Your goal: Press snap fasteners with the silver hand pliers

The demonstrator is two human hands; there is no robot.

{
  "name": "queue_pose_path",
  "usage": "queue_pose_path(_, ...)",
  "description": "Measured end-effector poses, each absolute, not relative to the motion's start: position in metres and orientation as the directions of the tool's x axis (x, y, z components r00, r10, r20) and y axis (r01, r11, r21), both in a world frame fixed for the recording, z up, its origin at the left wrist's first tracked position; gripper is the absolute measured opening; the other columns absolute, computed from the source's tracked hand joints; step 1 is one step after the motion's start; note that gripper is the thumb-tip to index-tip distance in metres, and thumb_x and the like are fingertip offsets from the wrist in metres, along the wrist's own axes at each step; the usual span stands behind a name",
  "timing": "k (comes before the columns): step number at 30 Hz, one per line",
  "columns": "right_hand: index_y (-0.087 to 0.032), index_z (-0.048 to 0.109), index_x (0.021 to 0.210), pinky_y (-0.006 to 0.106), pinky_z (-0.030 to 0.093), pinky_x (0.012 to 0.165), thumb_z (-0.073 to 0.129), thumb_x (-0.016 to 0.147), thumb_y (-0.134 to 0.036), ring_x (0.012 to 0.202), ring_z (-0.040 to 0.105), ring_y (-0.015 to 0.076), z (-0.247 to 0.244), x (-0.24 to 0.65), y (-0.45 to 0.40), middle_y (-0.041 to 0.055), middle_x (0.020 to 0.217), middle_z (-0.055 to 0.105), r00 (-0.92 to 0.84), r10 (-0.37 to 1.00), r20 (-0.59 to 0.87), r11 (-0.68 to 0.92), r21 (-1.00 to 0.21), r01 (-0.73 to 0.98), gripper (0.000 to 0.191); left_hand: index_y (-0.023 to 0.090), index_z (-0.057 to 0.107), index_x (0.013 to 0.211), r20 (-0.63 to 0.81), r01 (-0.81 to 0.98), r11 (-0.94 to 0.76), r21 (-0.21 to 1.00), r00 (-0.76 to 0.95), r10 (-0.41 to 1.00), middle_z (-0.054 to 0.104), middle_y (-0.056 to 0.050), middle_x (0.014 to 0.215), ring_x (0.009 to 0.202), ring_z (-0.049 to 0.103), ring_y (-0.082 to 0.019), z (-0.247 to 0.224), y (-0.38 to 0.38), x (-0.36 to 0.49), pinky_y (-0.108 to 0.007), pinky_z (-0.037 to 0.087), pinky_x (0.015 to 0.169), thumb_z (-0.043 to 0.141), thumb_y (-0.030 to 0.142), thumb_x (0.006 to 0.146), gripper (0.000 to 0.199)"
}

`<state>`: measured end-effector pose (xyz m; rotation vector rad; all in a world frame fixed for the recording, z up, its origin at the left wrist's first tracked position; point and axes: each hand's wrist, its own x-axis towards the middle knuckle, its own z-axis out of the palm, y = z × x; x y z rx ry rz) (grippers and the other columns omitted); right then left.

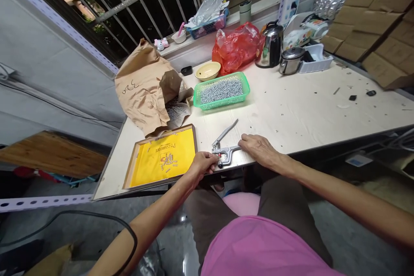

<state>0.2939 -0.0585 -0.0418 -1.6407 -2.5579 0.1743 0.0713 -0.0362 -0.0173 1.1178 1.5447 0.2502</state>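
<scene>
Grey hand pliers [229, 151] lie near the table's front edge, their upper handle [225, 132] raised away from the lower one. My left hand [205, 163] is at the jaw end, fingers pinched beside a small red part; whatever lies between the fingertips is too small to make out. My right hand [258, 148] has its fingers closed on the end of the lower handle. Left of my left hand is a shallow tray [195, 138] lined with a yellow sheet [148, 166], with several small metal pieces [168, 159] on it.
A green basket [247, 88] of small metal pieces stands behind the pliers. Further back are a cream bowl [207, 71], a red plastic bag [236, 47], a kettle [271, 45] and a metal pot [291, 60]. A large brown paper bag [142, 90] stands behind the tray.
</scene>
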Motion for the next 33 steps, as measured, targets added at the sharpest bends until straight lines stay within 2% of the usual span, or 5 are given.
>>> queue_pose_path(17, -0.017, 0.061, 0.093, 0.029, 0.036, 0.067, 0.042, 0.090, -0.012, 0.081, 0.055, 0.0179, -0.037, 0.295, -0.058, 0.0092, 0.097, 0.059, -0.404, 0.914, -0.034, 0.392, -0.185, 0.901, 0.019, 0.012, 0.055, 0.059, -0.778, 0.542, 0.610, 0.578, 0.142, 0.612, 0.046, 0.006, 0.038, 0.032, 0.038, -0.003, -0.021, -0.029, 0.077, -0.016, 0.027, 0.034, 0.073, 0.030, 0.071, 0.028)
queue_pose_path(21, -0.017, 0.062, 0.097, 0.032, 0.040, 0.078, 0.049, 0.091, -0.029, 0.096, 0.053, 0.0226, -0.036, 0.300, -0.050, 0.0116, 0.105, 0.059, -0.422, 0.907, 0.009, 0.411, -0.244, 0.878, 0.019, 0.012, 0.055, 0.059, -0.789, 0.556, 0.607, 0.568, 0.156, 0.594, 0.047, 0.006, 0.038, 0.032, 0.039, -0.003, -0.020, -0.029, 0.077, -0.015, 0.028, 0.034, 0.074, 0.030, 0.070, 0.029)
queue_pose_path(25, -0.017, 0.045, 0.132, 0.048, 0.034, 0.096, 0.070, 0.072, -0.050, 0.128, 0.030, 0.0362, -0.038, 0.304, -0.020, 0.0182, 0.142, 0.035, -0.502, 0.864, 0.034, 0.495, -0.239, 0.835, 0.074, 0.012, 0.053, 0.058, -0.788, 0.547, 0.611, 0.573, 0.163, 0.594, 0.046, 0.006, 0.037, 0.031, 0.038, -0.003, -0.021, -0.029, 0.076, -0.015, 0.028, 0.033, 0.076, 0.032, 0.068, 0.031)
queue_pose_path(27, -0.015, 0.034, 0.140, 0.054, 0.027, 0.100, 0.075, 0.062, -0.055, 0.134, 0.019, 0.0399, -0.041, 0.301, -0.002, 0.0199, 0.148, 0.026, -0.569, 0.822, -0.026, 0.549, -0.230, 0.803, 0.096, 0.012, 0.054, 0.060, -0.786, 0.539, 0.614, 0.576, 0.160, 0.596, 0.047, 0.006, 0.038, 0.031, 0.039, -0.003, -0.022, -0.029, 0.076, -0.015, 0.028, 0.033, 0.077, 0.032, 0.066, 0.031)
queue_pose_path(33, -0.010, 0.043, 0.132, 0.054, 0.026, 0.099, 0.077, 0.054, -0.056, 0.121, 0.036, 0.0365, -0.034, 0.287, 0.025, 0.0188, 0.131, 0.047, -0.636, 0.756, -0.154, 0.605, -0.205, 0.769, 0.096, 0.012, 0.053, 0.060, -0.783, 0.533, 0.622, 0.574, 0.133, 0.608, 0.047, 0.007, 0.039, 0.032, 0.040, -0.003, -0.024, -0.030, 0.076, -0.014, 0.029, 0.034, 0.077, 0.034, 0.066, 0.032)
